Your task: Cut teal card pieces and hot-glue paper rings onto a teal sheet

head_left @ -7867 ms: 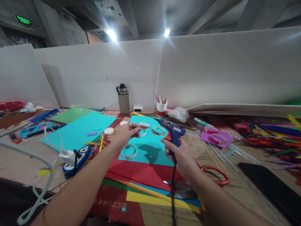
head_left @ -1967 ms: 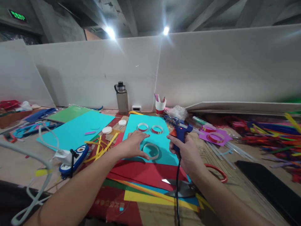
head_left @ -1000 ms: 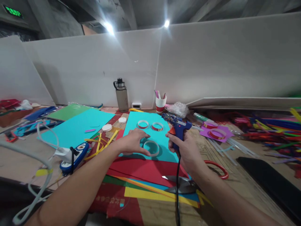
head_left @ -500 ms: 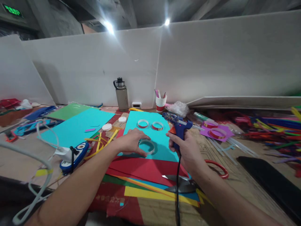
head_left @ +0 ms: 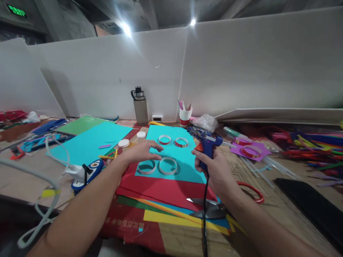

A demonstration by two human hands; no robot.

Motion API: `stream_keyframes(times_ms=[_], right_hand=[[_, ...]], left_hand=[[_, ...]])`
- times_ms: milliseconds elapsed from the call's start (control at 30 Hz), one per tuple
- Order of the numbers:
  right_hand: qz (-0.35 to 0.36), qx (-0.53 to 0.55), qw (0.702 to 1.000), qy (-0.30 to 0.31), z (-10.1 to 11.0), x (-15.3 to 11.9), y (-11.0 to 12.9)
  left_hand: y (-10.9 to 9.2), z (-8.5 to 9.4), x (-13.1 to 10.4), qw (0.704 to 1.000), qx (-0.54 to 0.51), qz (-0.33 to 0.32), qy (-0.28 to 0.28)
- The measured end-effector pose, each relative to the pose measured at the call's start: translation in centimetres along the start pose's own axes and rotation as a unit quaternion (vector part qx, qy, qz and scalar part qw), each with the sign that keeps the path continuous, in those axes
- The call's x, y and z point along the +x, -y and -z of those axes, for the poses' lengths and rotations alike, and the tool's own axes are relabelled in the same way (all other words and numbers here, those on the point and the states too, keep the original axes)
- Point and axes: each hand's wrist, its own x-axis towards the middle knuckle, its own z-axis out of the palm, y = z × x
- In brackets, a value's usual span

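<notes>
My right hand (head_left: 214, 166) grips a blue hot glue gun (head_left: 207, 146) with an orange trigger; its black cord hangs toward me. A clear glue stick (head_left: 228, 144) pokes out of its back. My left hand (head_left: 143, 151) hovers with thumb and fingers apart, holding nothing. Below it, two pale rings, a left one (head_left: 147, 167) and a right one (head_left: 168, 166), rest on a turquoise sheet (head_left: 184, 173). Farther back on that sheet are two red-and-white rings, one at left (head_left: 164, 140) and one at right (head_left: 181, 142).
Scissors (head_left: 207, 208) lie across red paper (head_left: 166, 191) near my right forearm. A power strip (head_left: 89, 175) with cables sits left. A bottle (head_left: 140, 109) and a paper cup (head_left: 185, 116) stand at the back. Purple paper (head_left: 258, 151), a black phone-like slab (head_left: 308, 207) and pipe cleaners (head_left: 316, 146) lie right.
My left hand has let go of the right pale ring and moved up and left, uncovering the left pale ring. My right hand still holds the glue gun; the view shifted slightly.
</notes>
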Motion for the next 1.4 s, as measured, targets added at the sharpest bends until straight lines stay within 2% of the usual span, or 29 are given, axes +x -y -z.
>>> stream_keyframes(times_ms=[333,500,700,867,1100,1300,1400], right_hand=[[0.004,-0.029,1.0,0.003,0.0,-0.2,0.0],[0.015,-0.028,0.999,-0.019,-0.2,-0.4,0.1],[0.008,-0.031,0.999,0.002,-0.1,-0.3,0.0],[0.007,-0.031,0.999,0.011,-0.1,-0.4,0.1],[0.007,-0.042,0.999,0.014,-0.1,-0.3,0.1],[0.009,-0.043,0.999,0.014,0.0,-0.2,0.0],[0.008,-0.045,0.999,0.017,0.0,-0.2,-0.1]], left_hand=[[0.2,-2.1,0.4,0.999,0.027,-0.015,0.033],[0.2,-2.1,0.5,0.999,0.03,-0.023,0.035],[0.2,-2.1,0.6,0.998,0.022,-0.04,0.053],[0.2,-2.2,0.8,0.993,0.025,-0.088,0.072],[0.2,-2.6,1.0,0.992,0.041,-0.094,0.074],[0.5,-1.3,0.5,0.994,0.054,-0.077,0.049],[0.6,-0.4,-0.2,0.991,0.075,-0.05,0.094]])
